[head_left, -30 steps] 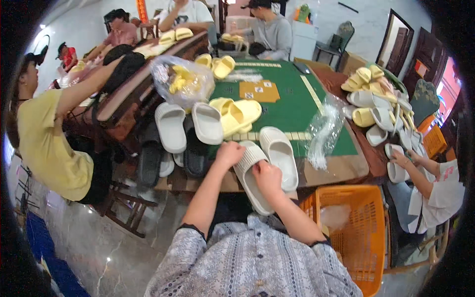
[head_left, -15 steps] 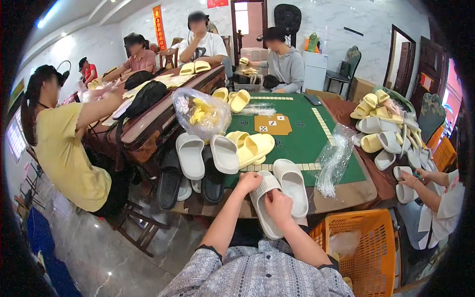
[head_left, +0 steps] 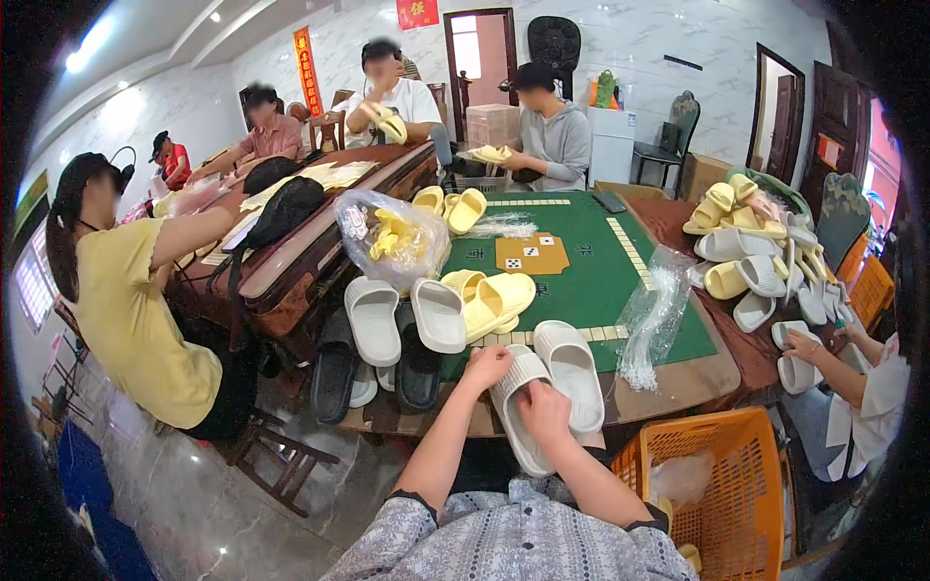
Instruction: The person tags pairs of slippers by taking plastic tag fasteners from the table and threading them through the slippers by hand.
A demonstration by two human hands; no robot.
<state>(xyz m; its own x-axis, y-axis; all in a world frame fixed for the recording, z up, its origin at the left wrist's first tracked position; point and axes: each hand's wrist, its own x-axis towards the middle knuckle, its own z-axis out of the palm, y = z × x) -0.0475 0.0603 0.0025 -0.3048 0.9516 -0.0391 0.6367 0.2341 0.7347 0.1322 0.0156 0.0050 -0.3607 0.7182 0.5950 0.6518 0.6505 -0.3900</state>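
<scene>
A light grey slipper (head_left: 529, 451) tilts toward me at the table's near edge, its ribbed strap at the far end. My left hand (head_left: 489, 367) is closed at the left side of that strap. My right hand (head_left: 544, 411) has its curled fingers at the strap's opening, gripping there; the fingertips are partly hidden inside. A matching grey slipper (head_left: 570, 378) leans just to the right, apart from my fingers. Beyond my left hand lie yellow slippers (head_left: 494, 302) and another grey pair, one of them a grey slipper (head_left: 439, 315) beside dark ones.
A green game mat (head_left: 572, 286) covers the table. On it lies a clear bag of thin white plastic strips (head_left: 647, 324). An orange basket (head_left: 717, 426) stands at my right. A slipper pile (head_left: 741, 242) is at the far right. Co-workers sit around, including one in yellow (head_left: 145, 310).
My hands keep nearly the same hold on the grey slipper. Across the room, a person in white has lifted yellow slippers off the table. The whole view has shifted slightly.
</scene>
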